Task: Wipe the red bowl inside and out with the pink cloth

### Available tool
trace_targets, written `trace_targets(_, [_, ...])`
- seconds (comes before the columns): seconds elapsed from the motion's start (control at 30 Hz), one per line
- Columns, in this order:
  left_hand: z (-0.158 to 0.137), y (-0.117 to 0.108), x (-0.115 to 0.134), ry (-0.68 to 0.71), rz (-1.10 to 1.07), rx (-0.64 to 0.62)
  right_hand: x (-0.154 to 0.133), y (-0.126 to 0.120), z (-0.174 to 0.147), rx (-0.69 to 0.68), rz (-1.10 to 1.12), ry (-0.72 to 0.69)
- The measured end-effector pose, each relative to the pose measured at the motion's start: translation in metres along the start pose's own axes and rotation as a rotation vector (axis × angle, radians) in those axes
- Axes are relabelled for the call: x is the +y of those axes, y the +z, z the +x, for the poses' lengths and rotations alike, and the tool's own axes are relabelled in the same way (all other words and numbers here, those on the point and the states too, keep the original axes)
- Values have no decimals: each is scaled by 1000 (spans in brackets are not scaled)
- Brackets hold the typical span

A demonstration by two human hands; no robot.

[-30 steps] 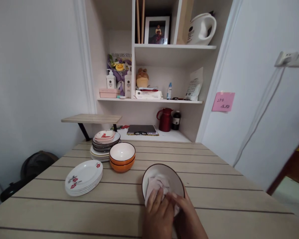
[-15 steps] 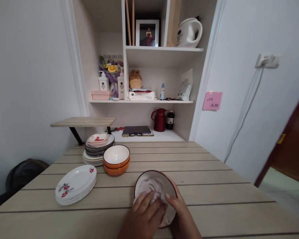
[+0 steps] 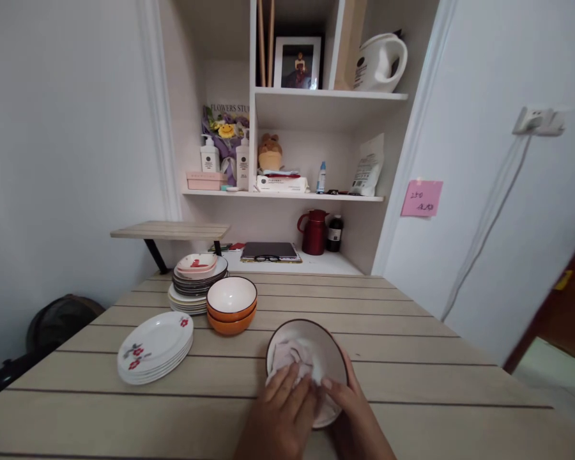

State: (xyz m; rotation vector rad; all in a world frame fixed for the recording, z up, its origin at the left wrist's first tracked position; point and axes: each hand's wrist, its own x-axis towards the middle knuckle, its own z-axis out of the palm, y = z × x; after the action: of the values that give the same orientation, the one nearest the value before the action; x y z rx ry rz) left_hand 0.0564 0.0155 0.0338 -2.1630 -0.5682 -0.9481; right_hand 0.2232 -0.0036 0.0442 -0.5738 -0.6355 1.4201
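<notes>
A bowl [image 3: 323, 348] with a pale inside and a dark rim is tilted toward me near the table's front. My right hand [image 3: 352, 399] grips its right side, thumb over the inside of the rim and fingers behind the outer wall. Inside the bowl, my left hand [image 3: 285, 406] presses a crumpled pale cloth [image 3: 290, 354] against the surface, its fingers bent over it. Part of the cloth is hidden under those fingers. To the left stand two stacked orange bowls [image 3: 230, 327] with white insides.
Flower-patterned white plates [image 3: 156, 345] are stacked at the left of the slatted table [image 3: 426, 383]. Behind them is a taller pile of plates [image 3: 191, 291] topped by small pink-rimmed dishes [image 3: 196, 262]. A red jug [image 3: 314, 233] and a laptop [image 3: 271, 250] sit at the back.
The view has shifted slightly, so things appear further right. My left hand and the cloth have moved a little within the bowl, baring more of its inside at the upper right.
</notes>
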Motion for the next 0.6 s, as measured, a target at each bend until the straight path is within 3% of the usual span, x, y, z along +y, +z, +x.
trace_targets(0.1, [4, 23, 25, -117, 16, 84, -4, 0, 0, 16, 63, 73])
trace_targets(0.17, [3, 40, 43, -308, 21, 223, -6, 0, -1, 46, 81, 84])
trace_targets(0.23, [0, 52, 54, -351, 5, 224, -7, 1, -2, 51, 80, 86])
trace_targets(0.37, [-6, 49, 49, -322, -31, 189, -6, 2, -3, 34, 38, 78])
trace_targets(0.5, [-4, 36, 38, -249, -117, 12, -5, 5, -3, 49, 0, 92])
trace_targets(0.6, [3, 35, 41, -254, -117, 5, -6, 6, -3, 78, 32, 92])
